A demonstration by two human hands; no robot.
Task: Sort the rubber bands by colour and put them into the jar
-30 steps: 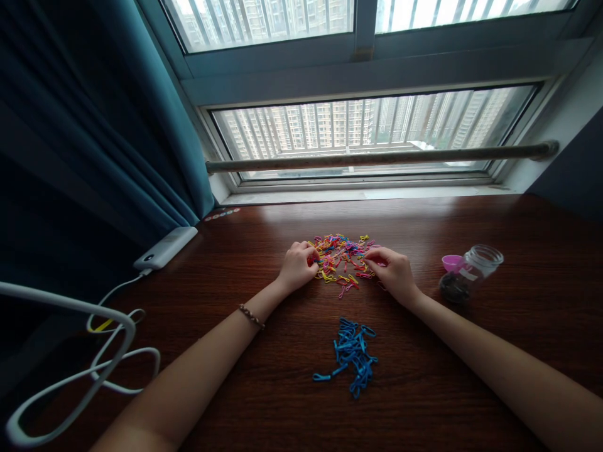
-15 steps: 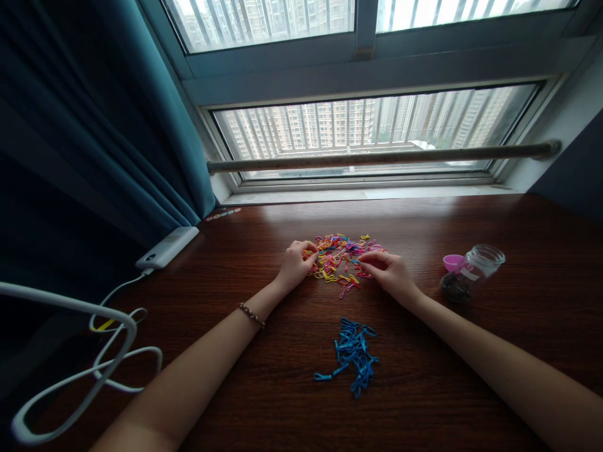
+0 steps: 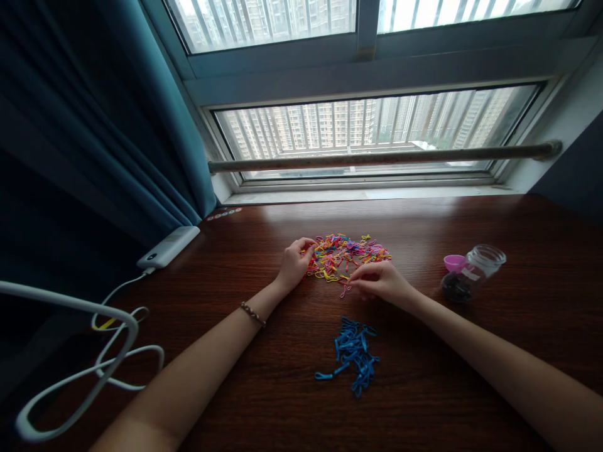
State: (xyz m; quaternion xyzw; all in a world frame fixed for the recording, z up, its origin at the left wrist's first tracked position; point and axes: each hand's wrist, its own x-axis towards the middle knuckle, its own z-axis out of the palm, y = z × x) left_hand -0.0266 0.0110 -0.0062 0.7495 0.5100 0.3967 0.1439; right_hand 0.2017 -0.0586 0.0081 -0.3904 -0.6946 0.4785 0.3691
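Note:
A mixed heap of small looped cords (image 3: 336, 251) in pink, yellow, red and orange lies in the middle of the wooden table. At its left edge, my left hand (image 3: 296, 260) rests with fingers curled and thumb close to the fingertip; whatever is between them is hidden. My right hand (image 3: 382, 282) is at the near right edge of the heap, thumb and forefinger pinched beside a pink loop. What sits in that pinch is too small to make out. Closer to me is a separate pile of blue looped cords (image 3: 355, 355).
To the right, a clear jar (image 3: 475, 270) with dark contents lies tilted beside a pink cup-shaped lid (image 3: 453, 262). A white power bank (image 3: 168, 247) with a looping white cable (image 3: 127, 326) is at left, by the blue curtain (image 3: 183, 163). A window rail (image 3: 377, 159) runs behind.
My right hand has moved toward me and slightly left, from within the heap to its near edge. A bit of blue showed at its fingertips before. My left hand has barely moved.

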